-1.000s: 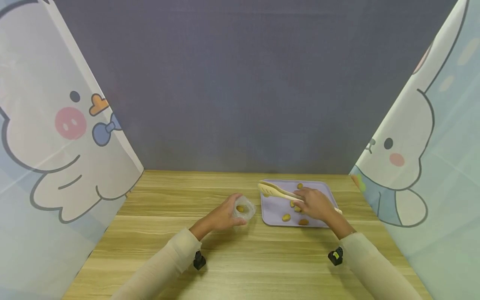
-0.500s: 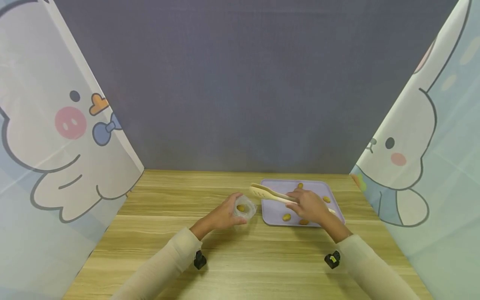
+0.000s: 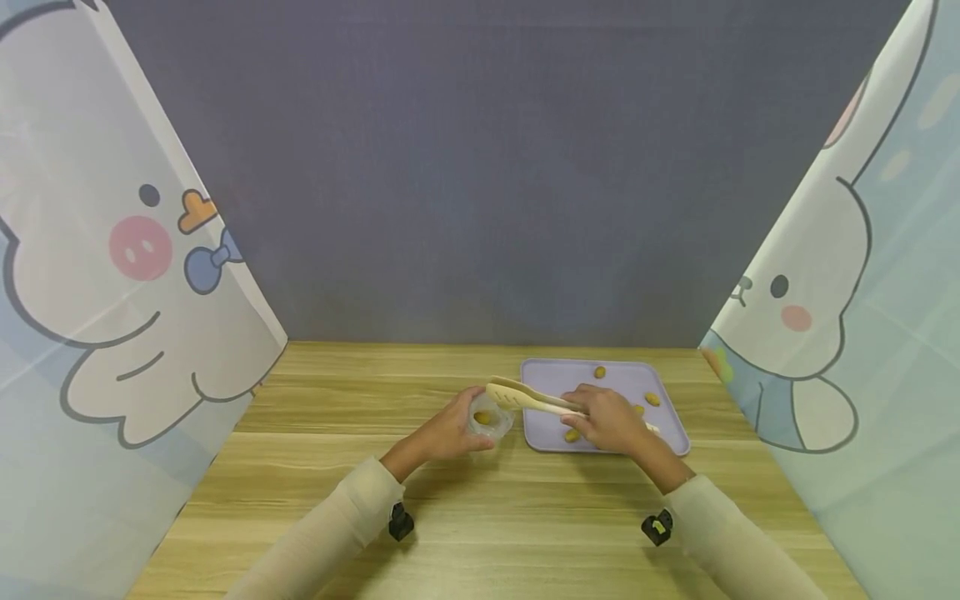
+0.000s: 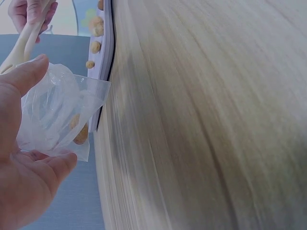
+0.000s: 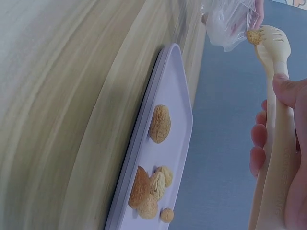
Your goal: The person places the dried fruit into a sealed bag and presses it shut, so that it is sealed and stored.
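Just beside the bag (image 4: 50, 108), a nut (image 5: 253, 37) sits pinched between the tips of the cream tongs (image 5: 280, 153); shell tan, rounded, rough; contact with the bag cannot be made out; right hand (image 3: 606, 421) grips the tongs, fingers curled round them, above the lilac tray (image 3: 546, 427); left hand (image 3: 446, 429) holds the bag between thumb and fingers; bag clear, crumpled, with a brownish second nut (image 4: 80, 130) inside; other nuts (image 5: 159, 123) on the tray, wrinkled, tan to reddish brown, mixed sizes.
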A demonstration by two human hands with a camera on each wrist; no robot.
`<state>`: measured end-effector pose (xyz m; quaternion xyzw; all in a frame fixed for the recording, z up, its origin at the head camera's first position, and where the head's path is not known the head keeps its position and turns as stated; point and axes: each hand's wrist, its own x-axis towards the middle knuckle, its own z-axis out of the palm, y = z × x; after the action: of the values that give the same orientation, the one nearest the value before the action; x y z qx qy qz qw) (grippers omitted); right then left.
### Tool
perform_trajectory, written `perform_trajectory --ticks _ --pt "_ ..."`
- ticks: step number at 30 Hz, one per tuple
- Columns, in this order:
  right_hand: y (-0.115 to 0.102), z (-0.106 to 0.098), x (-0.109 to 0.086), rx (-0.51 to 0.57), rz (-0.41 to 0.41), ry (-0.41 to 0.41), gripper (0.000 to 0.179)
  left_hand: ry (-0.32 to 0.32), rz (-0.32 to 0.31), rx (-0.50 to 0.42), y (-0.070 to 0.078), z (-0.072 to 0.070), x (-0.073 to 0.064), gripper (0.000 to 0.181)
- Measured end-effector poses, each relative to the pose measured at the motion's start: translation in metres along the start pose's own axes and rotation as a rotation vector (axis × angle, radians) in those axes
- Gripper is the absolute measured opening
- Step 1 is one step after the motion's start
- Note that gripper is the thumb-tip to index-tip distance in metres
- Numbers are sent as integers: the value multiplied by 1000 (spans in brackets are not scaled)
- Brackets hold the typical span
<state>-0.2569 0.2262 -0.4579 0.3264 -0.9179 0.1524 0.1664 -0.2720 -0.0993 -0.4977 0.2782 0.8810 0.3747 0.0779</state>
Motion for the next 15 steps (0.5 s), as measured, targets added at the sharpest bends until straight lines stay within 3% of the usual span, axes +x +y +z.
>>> perform_trajectory --ticks 15 --pt "-1 -5 2 30 55 -51 38 17 10 29 -1 2 -1 101"
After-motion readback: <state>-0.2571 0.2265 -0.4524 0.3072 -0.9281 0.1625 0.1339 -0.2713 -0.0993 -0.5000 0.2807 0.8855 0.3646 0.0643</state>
